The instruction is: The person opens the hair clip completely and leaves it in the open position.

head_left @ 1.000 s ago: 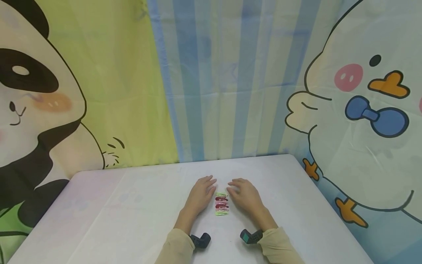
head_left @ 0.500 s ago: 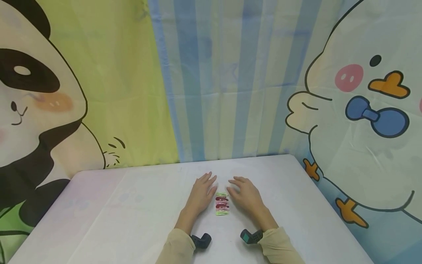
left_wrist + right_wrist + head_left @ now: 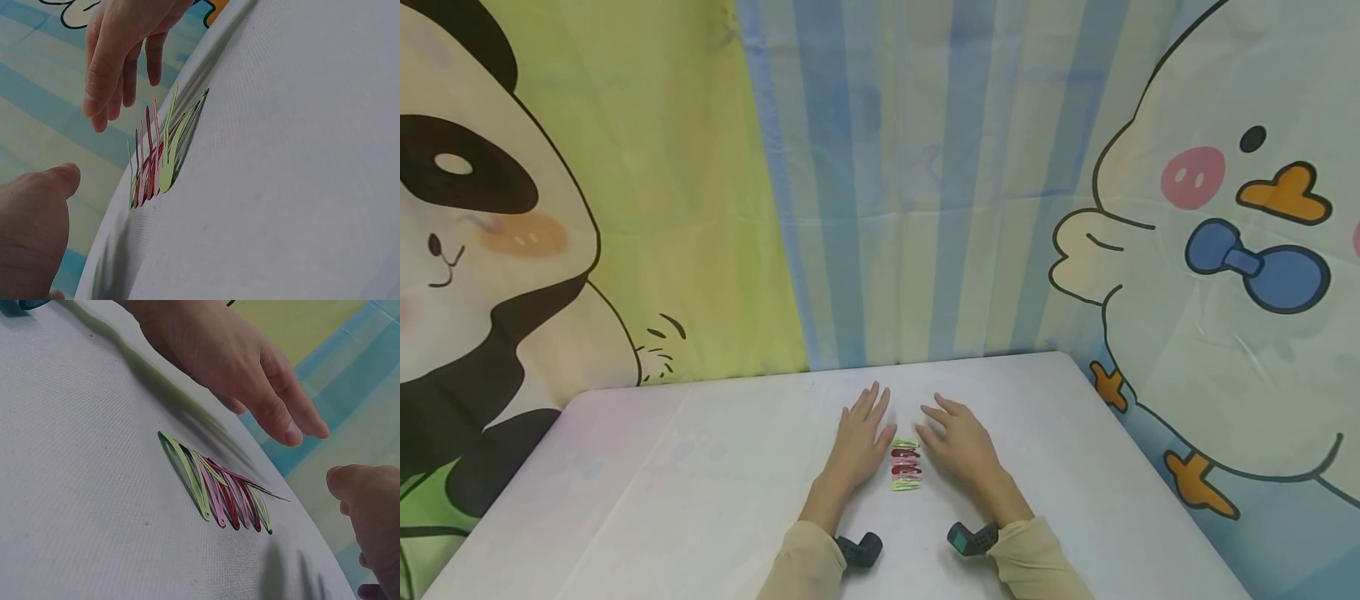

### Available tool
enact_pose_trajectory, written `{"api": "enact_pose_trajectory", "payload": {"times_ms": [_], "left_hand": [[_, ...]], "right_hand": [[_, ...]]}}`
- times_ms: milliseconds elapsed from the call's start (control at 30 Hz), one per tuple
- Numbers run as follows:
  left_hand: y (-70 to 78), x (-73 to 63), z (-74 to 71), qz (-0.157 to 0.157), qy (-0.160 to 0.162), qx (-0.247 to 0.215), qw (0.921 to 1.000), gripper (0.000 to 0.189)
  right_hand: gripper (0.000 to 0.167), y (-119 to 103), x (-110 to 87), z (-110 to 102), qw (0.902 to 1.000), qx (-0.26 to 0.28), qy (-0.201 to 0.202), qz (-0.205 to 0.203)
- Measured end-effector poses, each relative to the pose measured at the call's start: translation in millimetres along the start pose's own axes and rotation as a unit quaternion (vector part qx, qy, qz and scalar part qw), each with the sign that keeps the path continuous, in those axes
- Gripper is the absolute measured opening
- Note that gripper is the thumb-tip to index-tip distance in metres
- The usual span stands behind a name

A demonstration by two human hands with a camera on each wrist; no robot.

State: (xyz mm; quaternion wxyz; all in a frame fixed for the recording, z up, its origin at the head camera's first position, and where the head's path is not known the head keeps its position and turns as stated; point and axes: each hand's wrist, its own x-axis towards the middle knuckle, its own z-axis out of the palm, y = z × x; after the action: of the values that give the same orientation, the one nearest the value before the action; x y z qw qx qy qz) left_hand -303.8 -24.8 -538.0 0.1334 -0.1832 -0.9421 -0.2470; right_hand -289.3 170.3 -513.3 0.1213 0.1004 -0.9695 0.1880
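Several snap hair clips (image 3: 906,465) in light green, dark red and pink lie side by side in a short row on the white table. In the left wrist view, thin prongs of the hair clips (image 3: 166,178) stick up from the cloth. Just left of the row is my left hand (image 3: 856,442), fingers fairly straight and holding nothing. My right hand (image 3: 964,448) is on the other side, its fingers loosely bent and nothing in them. Neither hand touches the hair clips (image 3: 205,503) in the right wrist view.
The white table (image 3: 700,500) reaches back to a striped curtain (image 3: 895,208). Printed panda and duck hangings flank it at the left and right. A dark wrist camera (image 3: 861,550) sits on the left wrist, another wrist camera (image 3: 972,538) on the right.
My left hand's fingers have straightened and point farther away from me. The right hand's fingers have lifted and spread slightly. The hair clips lie as before.
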Motion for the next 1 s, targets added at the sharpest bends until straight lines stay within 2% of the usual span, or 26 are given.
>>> {"api": "enact_pose_trajectory", "payload": {"times_ms": [233, 667, 1000], "left_hand": [[0.6, -1.1, -0.5, -0.01, -0.006, 0.013, 0.9998, 0.059], [-1.4, 0.0, 3.6, -0.01, -0.005, 0.029, 0.9995, 0.061], [-4.0, -1.9, 3.9, -0.037, -0.018, 0.028, 0.9988, 0.061]], "right_hand": [[0.047, 2.1, 0.4, 1.4, 0.9996, -0.007, 0.013, -0.026], [0.046, 7.0, 0.5, 6.2, 0.9983, -0.008, 0.026, -0.052], [0.048, 13.1, 0.0, 16.1, 0.998, -0.013, 0.027, -0.055]]}}
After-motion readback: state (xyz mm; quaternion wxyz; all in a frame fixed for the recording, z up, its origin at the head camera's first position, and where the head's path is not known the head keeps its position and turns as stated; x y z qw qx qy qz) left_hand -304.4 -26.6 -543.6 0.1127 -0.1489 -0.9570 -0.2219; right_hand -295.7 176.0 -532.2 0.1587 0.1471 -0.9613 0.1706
